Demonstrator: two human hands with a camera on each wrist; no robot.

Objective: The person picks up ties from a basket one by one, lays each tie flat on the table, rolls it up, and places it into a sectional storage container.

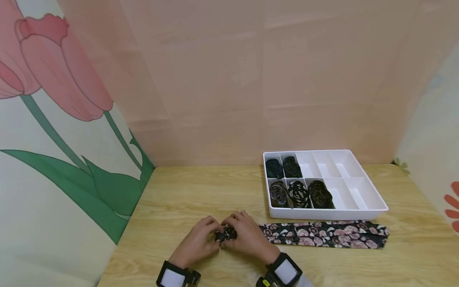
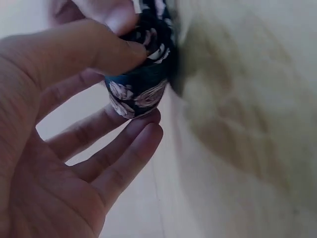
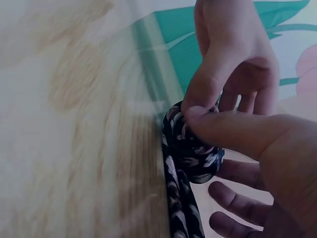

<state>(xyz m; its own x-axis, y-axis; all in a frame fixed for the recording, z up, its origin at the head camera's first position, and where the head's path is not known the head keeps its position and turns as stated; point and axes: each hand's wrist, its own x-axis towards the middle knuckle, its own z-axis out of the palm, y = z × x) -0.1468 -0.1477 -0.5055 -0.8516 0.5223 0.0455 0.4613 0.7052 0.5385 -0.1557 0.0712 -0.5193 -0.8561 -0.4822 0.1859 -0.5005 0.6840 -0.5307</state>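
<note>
A dark necktie (image 1: pixel 322 234) with pink roses lies lengthwise along the wooden table, its left end wound into a small roll. My left hand (image 1: pixel 201 241) holds that roll from the left, thumb and fingers around it. From the other side my right hand (image 1: pixel 245 235) grips the same roll, thumb on its upper end. In the left wrist view the rolled tie (image 2: pixel 141 91) shows its rose print between the fingers. The right wrist view has both thumbs close together on the roll (image 3: pixel 195 161), with the flat tail trailing away.
Behind the tie stands a white divided tray (image 1: pixel 326 214). Several rolled ties, among them a black-and-white one (image 1: pixel 298 195), sit in its left compartments. A pink backdrop rises at the table's far edge, and a tulip-printed sheet (image 1: pixel 71 75) hangs at the left.
</note>
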